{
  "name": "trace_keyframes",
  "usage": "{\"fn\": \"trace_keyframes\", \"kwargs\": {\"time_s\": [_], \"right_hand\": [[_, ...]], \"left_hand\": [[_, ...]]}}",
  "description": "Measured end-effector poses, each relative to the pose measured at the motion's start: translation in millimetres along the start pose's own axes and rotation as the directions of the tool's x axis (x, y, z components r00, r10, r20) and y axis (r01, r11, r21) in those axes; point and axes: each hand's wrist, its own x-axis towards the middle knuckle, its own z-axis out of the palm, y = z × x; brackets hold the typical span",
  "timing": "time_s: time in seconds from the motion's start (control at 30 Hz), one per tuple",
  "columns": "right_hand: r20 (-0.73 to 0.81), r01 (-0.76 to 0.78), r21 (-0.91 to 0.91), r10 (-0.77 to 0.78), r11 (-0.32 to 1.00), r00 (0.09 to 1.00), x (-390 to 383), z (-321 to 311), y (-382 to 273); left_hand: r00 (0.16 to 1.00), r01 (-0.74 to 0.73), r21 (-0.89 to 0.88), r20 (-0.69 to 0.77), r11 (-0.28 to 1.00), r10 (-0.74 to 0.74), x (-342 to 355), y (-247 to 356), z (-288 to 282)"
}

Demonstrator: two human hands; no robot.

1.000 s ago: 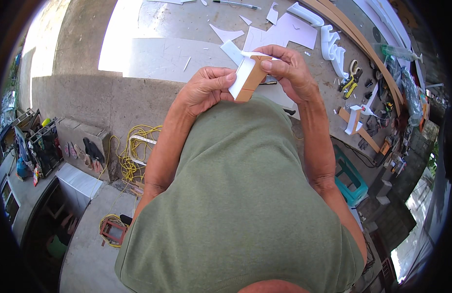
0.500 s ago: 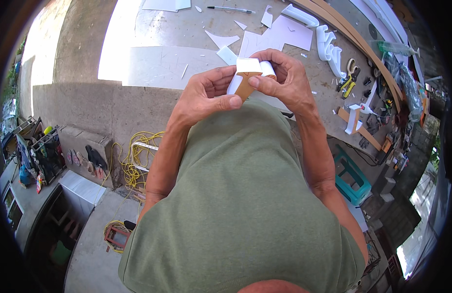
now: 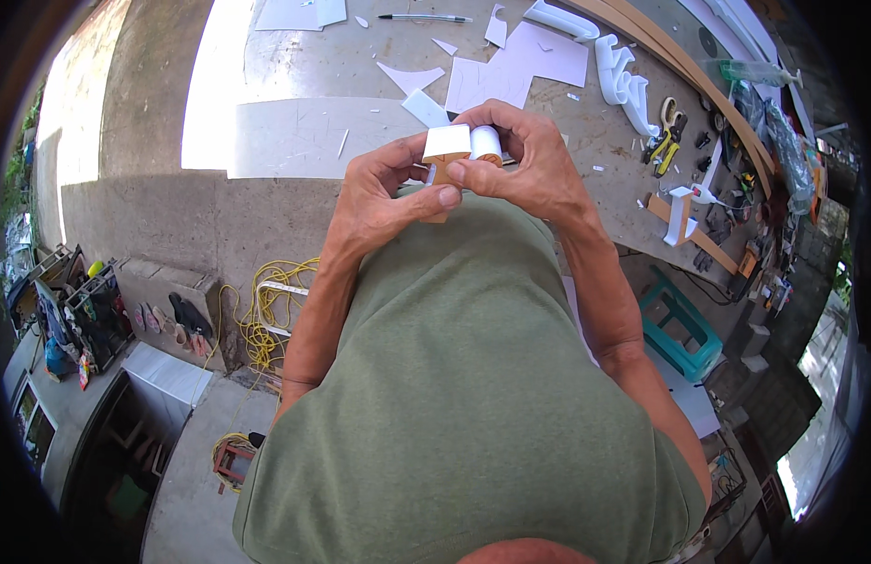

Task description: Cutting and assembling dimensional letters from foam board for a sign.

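Between my hands is a small piece with a white top face, brown sides and a rounded white curl at its right. My left hand grips it from the left, thumb low against its brown lower part, fingers partly hidden behind. My right hand is closed on its right side, thumb under the white top and fingers over the curl. The piece is above my green shirt, near the work table's edge. Beyond it lie a pale rectangle and white cut sheets.
The table holds a pen, curved white shapes, long brown strips, pliers, a glue gun and a brown-and-white assembly. A green stool is at lower right. Yellow cord lies at lower left.
Both hands have shifted left and slightly down with the piece. The piece has turned, so its white top and rounded curl now face up toward me.
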Motion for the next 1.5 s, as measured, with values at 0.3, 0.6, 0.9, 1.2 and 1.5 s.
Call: {"fn": "trace_keyframes", "kwargs": {"time_s": [0.3,0.6,0.9,1.2,1.5], "right_hand": [[-0.005,0.010,0.063,-0.009,0.998,1.000,0.2,1.5,6.1],[-0.003,0.047,0.203,-0.047,0.978,0.999,0.1,0.1,6.3],[-0.034,0.052,0.149,-0.047,0.988,0.998,-1.1,4.0,5.5],[-0.101,0.079,0.011,-0.078,0.997,0.992,-1.1,9.1,15.2],[-0.030,0.090,0.205,-0.086,0.975,0.996,-2.0,11.9,9.1]], "left_hand": [[0.991,0.132,-0.091,0.026,0.987,-0.130,-2.2,1.4,-0.5],[0.999,0.047,-0.032,-0.024,0.998,-0.047,-2.6,-5.4,4.1],[0.995,0.085,0.011,-0.050,0.996,-0.084,-4.8,0.1,2.8],[0.996,0.094,0.020,-0.006,0.995,-0.094,-1.4,-7.8,-5.4],[0.999,0.023,-0.228,-0.031,0.973,-0.031,4.3,-22.8,-20.7]]}}
